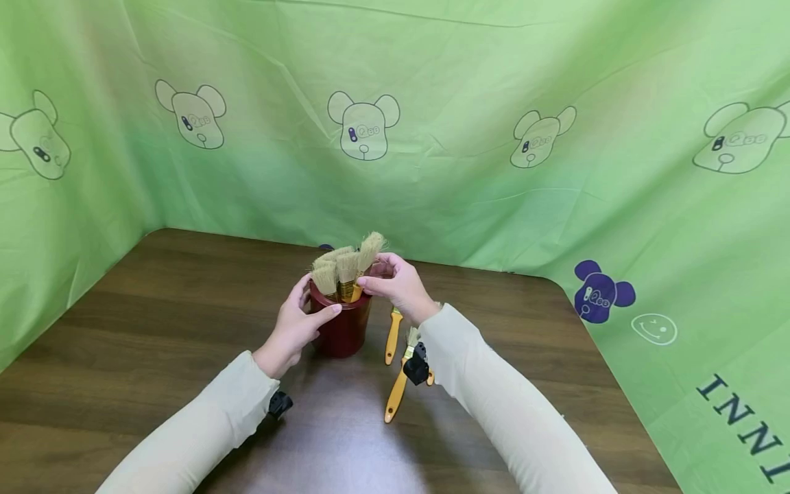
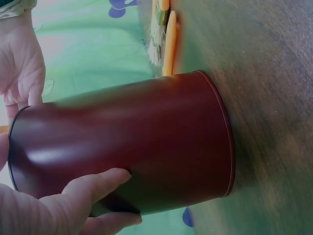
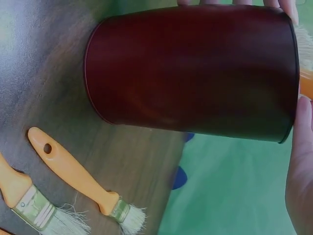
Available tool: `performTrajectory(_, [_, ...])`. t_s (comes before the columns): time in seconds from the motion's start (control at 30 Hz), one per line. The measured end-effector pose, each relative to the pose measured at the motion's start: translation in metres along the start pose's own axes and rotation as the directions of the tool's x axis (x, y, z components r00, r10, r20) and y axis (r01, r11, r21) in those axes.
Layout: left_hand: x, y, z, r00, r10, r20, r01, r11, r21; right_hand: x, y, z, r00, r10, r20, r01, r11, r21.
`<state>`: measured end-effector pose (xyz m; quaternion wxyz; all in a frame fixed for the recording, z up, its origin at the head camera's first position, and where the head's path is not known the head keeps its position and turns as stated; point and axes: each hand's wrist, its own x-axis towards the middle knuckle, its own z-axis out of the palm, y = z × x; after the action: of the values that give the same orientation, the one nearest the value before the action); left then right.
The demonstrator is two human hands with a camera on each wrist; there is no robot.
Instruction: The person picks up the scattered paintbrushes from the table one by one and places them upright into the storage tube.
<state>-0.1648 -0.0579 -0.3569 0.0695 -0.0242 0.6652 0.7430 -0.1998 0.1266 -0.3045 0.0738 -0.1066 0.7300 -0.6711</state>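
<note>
A dark red cylindrical container (image 1: pixel 342 334) stands upright on the table, with several bristle paintbrushes (image 1: pixel 347 267) in it, bristles up. My left hand (image 1: pixel 293 325) grips its left side, thumb at the near rim; the left wrist view shows the fingers (image 2: pixel 110 181) curled against the wall. At the right of the rim, my right hand (image 1: pixel 400 283) pinches a paintbrush (image 1: pixel 372 248) with a yellow-orange handle, its bristles pointing up. Its lower end is hidden by the container. In the right wrist view the right thumb (image 3: pixel 303 115) lies right at the rim beside the orange handle (image 3: pixel 306 84).
To the right of the container, a paintbrush (image 1: pixel 392 337) lies on the brown wooden table (image 1: pixel 154 329). A second loose brush (image 1: pixel 396 396) lies nearer, and another orange handle (image 1: pixel 430 378) shows partly under the right wrist. Behind the table hangs a green printed cloth (image 1: pixel 432 192).
</note>
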Motion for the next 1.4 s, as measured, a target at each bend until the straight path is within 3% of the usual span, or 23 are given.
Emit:
performTrajectory(0.37, [-0.002,0.000,0.001,1.000,0.012,0.003,-0.012,1.000,-0.013,-0.001,0.006,-0.017,0.992,-0.092,-0.088,0.088,0.994,-0.058])
performTrajectory(0.53, [-0.002,0.000,0.000,1.000,0.001,-0.004,-0.001,1.000,-0.026,-0.002,0.017,-0.041,0.983,-0.071,-0.170,0.046,0.988,-0.145])
performTrajectory(0.67, [-0.001,0.000,0.000,1.000,-0.003,-0.009,0.002,1.000,-0.028,-0.004,0.030,-0.065,0.956,-0.020,-0.291,-0.054,0.968,-0.244])
performTrajectory(0.77, [-0.001,0.001,0.000,1.000,-0.002,-0.008,0.001,1.000,-0.026,-0.008,0.040,-0.081,0.927,0.022,-0.375,-0.160,0.926,-0.341])
performTrajectory(0.83, [-0.002,0.001,0.000,1.000,-0.003,-0.007,0.003,1.000,-0.023,-0.011,0.048,-0.089,0.911,0.056,-0.409,-0.242,0.876,-0.417])
performTrajectory(0.93, [-0.003,0.002,0.001,1.000,-0.004,-0.004,0.004,1.000,-0.018,-0.018,0.060,-0.097,0.901,0.131,-0.413,-0.347,0.789,-0.507])
performTrajectory(1.0, [-0.003,0.002,0.001,1.000,-0.004,-0.005,0.004,1.000,-0.016,-0.022,0.069,-0.099,0.899,0.184,-0.398,-0.391,0.748,-0.537])
performTrajectory(1.17, [-0.002,0.002,0.001,1.000,0.000,-0.009,0.000,1.000,-0.012,-0.029,0.084,-0.098,0.898,0.264,-0.351,-0.430,0.692,-0.580])
performTrajectory(1.4, [-0.003,0.003,0.001,1.000,-0.014,-0.012,0.014,1.000,-0.014,-0.035,0.092,-0.094,0.877,0.351,-0.328,-0.480,0.647,-0.592])
